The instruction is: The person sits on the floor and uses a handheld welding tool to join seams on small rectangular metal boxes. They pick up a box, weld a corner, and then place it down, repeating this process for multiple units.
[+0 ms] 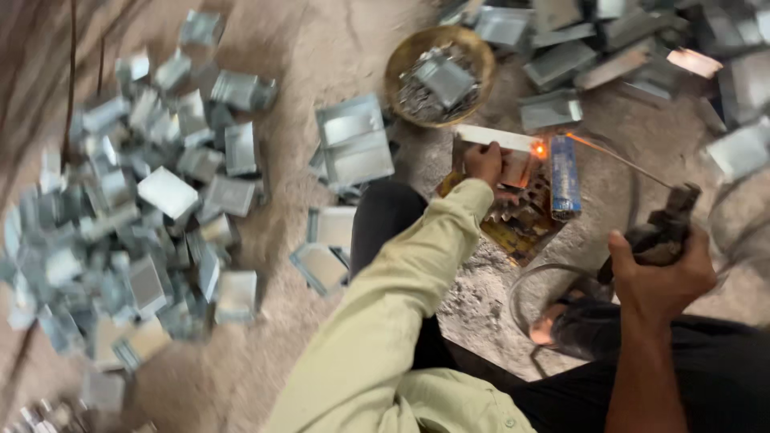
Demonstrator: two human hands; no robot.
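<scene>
- Right of centre, on the dusty floor (pixel 337 48), a small metal piece (pixel 513 167) rests on a worn block (pixel 521 220); a bright orange spark (pixel 539 149) glows at its 1 o'clock edge.
- The left hand (pixel 484 160), at the end of a pale green sleeve (pixel 401 297), lies at 9 o'clock of that piece, fingers curled down and pressed on it to keep it in place.
- A flat white strip (pixel 497 138) lies just at 12 o'clock of the left hand, touching the spot of the spark.
- A blue bar (pixel 565 176) stands at 3 o'clock of the piece, just beside it.
- The right hand (pixel 662 269), well apart at 4 o'clock of the piece, is wrapped tight around a dark welding holder (pixel 662 228); its thin rod (pixel 622 159) runs toward 10 o'clock and ends at the spark.
- A round brass bowl (pixel 401 60) with small metal bits sits at 11 o'clock of the left hand, near it.
- Folded grey metal boxes (pixel 160 200) lie heaped at 9 o'clock, well apart, with more (pixel 609 40) at 1 o'clock.
- A dark cable (pixel 521 281) loops on the floor at 5 o'clock of the block.
</scene>
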